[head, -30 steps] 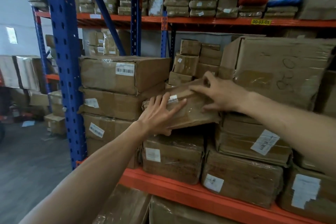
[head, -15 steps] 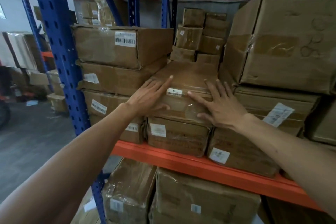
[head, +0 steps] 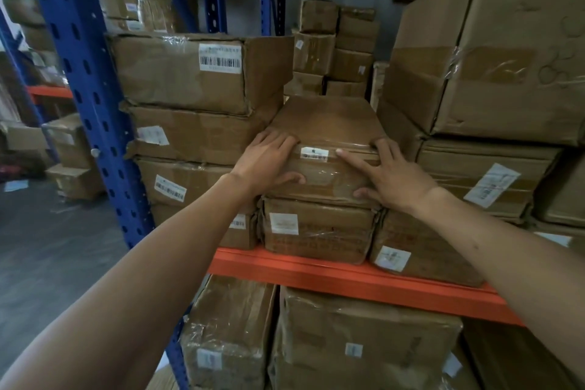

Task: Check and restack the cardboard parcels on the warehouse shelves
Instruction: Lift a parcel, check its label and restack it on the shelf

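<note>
Pointing lengthwise into shelf (head: 316,269): parcel (head: 323,123) between left hand (head: 266,161), right hand (head: 392,177)

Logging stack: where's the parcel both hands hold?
Head view, centre: parcel sits on a lower box on the orange shelf, between the left stack and right stack.

The parcel (head: 326,123) my left hand (head: 269,157) and right hand (head: 391,176) grip is matt brown cardboard, its front edge bound in glossy, wrinkled clear tape (head: 326,176). Its small label (head: 314,153) is white paper. The big box (head: 512,114) to the right is creased cardboard with shiny tape bands (head: 493,65). The shelf beam (head: 316,269) is smooth orange-painted metal; the upright (head: 85,89) is blue-painted metal, slightly glossy, punched with holes.
</note>
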{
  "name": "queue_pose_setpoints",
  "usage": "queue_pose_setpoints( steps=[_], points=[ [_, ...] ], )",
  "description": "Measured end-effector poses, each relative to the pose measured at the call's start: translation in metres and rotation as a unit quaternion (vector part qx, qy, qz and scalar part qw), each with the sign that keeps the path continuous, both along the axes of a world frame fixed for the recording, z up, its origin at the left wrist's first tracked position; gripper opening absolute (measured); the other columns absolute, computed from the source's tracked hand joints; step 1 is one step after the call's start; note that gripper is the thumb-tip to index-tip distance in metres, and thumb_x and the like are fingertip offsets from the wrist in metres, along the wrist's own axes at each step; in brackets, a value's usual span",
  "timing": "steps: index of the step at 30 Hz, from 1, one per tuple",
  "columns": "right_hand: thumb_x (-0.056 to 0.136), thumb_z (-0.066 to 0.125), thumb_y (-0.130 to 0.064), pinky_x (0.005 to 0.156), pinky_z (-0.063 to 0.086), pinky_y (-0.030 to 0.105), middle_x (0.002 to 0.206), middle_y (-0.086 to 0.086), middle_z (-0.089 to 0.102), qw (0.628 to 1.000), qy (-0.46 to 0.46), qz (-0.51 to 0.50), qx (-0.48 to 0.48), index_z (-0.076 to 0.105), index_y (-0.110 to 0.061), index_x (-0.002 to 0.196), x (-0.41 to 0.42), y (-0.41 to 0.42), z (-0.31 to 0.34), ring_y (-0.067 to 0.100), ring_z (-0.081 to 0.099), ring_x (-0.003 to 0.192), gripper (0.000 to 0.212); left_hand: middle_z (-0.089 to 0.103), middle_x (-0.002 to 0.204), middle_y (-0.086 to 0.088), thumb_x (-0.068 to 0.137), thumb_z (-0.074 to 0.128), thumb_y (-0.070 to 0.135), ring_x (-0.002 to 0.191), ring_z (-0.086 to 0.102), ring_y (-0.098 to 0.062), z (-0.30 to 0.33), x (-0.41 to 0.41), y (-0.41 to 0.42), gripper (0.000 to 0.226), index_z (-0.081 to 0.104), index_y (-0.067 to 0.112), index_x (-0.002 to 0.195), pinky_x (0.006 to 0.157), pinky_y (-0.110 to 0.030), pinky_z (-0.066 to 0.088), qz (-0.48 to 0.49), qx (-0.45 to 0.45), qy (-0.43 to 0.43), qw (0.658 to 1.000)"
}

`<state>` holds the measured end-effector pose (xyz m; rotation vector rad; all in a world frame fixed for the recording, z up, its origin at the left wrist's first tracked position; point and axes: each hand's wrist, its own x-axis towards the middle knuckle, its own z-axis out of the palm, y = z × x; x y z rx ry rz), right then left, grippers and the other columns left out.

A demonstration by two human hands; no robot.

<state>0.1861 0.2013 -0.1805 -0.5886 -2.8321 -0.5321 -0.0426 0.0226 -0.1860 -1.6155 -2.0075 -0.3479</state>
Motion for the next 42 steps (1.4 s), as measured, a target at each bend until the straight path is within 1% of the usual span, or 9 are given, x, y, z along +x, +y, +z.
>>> queue_pose_setpoints(
  steps=[4,10,17,19,22,27,35,39,42],
  points=[
    [0.099,0.052,-0.061,0.102,0.049,0.053,0.155,0.013,0.006,0.999,-0.004,-0.032,-0.02,-0.045,-0.067,0.126,-0.002,-0.01,0.003,0.035,0.002,0.152,0.101,0.054,0.142,-0.009,0.083,0.067,0.066,0.136,0.045,-0.027,0.001,0.005,0.002,0.082,0.047,0.01,0.141,0.119,-0.042,0.024,0.018,-0.024,0.013,0.999],
    [0.102,0.053,-0.055,0.125,0.008,0.055,0.166,0.021,0.001,0.996,-0.024,-0.074,-0.038,-0.043,-0.062,0.135,0.0,-0.038,0.008,0.042,-0.006,0.156,0.102,0.05,0.146,-0.008,0.091,0.064,0.054,0.136,0.045,-0.026,0.016,0.01,-0.002,0.069,0.04,0.014,0.141,0.118,-0.04,0.028,0.044,-0.108,0.018,0.993],
    [0.104,0.044,-0.06,0.126,0.008,0.057,0.171,0.01,-0.017,0.985,0.067,-0.036,-0.155,-0.014,-0.058,0.157,0.044,-0.077,0.006,0.036,-0.015,0.158,0.079,0.057,0.136,-0.006,0.09,0.067,0.052,0.121,0.058,-0.024,0.07,0.017,0.003,0.074,0.038,0.019,0.149,0.1,-0.038,0.049,0.068,-0.262,-0.019,0.963],
    [0.102,0.049,-0.06,0.125,0.019,0.057,0.17,-0.002,-0.021,0.966,0.147,-0.034,-0.211,-0.009,-0.063,0.155,0.07,-0.081,0.006,0.034,-0.005,0.159,0.078,0.055,0.141,-0.007,0.088,0.068,0.054,0.125,0.056,-0.025,0.087,0.021,0.009,0.098,0.011,0.023,0.162,0.104,-0.039,0.046,0.067,-0.284,-0.026,0.956],
    [0.099,0.052,-0.064,0.116,0.037,0.055,0.168,-0.012,-0.018,0.932,0.265,-0.056,-0.24,-0.005,-0.071,0.15,0.107,-0.077,0.016,0.036,0.026,0.153,0.077,0.05,0.148,-0.01,0.089,0.067,0.057,0.13,0.053,-0.026,0.116,0.042,0.018,0.116,-0.026,0.037,0.155,0.109,-0.04,0.042,0.025,-0.249,-0.045,0.967],
    [0.094,0.06,-0.065,0.111,0.043,0.054,0.166,-0.016,-0.012,0.837,0.451,-0.091,-0.296,0.0,-0.072,0.149,0.154,-0.048,0.038,0.029,0.055,0.133,0.082,0.033,0.159,-0.017,0.09,0.063,0.061,0.136,0.049,-0.033,0.166,0.097,0.048,0.117,-0.038,0.043,0.147,0.11,-0.045,0.042,-0.054,-0.165,-0.008,0.985],
    [0.095,0.061,-0.062,0.119,0.027,0.05,0.168,-0.013,-0.005,0.772,0.516,-0.094,-0.359,-0.005,-0.054,0.159,0.185,0.005,0.057,0.023,0.018,0.155,0.092,-0.022,0.166,-0.015,0.084,0.072,0.058,0.15,0.021,-0.043,0.215,0.189,0.102,0.121,-0.028,0.048,0.151,0.119,-0.052,0.025,-0.087,-0.022,-0.081,0.993],
    [0.088,0.063,-0.071,0.121,0.019,0.061,0.173,-0.007,-0.001,0.755,0.511,-0.104,-0.398,-0.012,-0.061,0.155,0.187,0.041,0.07,0.031,0.008,0.158,0.101,-0.023,0.165,-0.015,0.076,0.075,0.065,0.15,0.018,-0.047,0.227,0.206,0.13,0.122,-0.018,0.054,0.153,0.121,-0.057,0.023,-0.084,0.008,-0.144,0.986],
    [0.084,0.063,-0.077,0.119,0.017,0.068,0.173,0.0,0.003,0.764,0.486,-0.131,-0.404,-0.019,-0.066,0.149,0.181,0.065,0.073,0.038,0.0,0.157,0.105,0.004,0.164,-0.02,0.073,0.08,0.061,0.143,0.031,-0.048,0.226,0.214,0.143,0.108,0.008,0.056,0.154,0.119,-0.055,0.031,-0.088,0.045,-0.212,0.972]
  ],
)
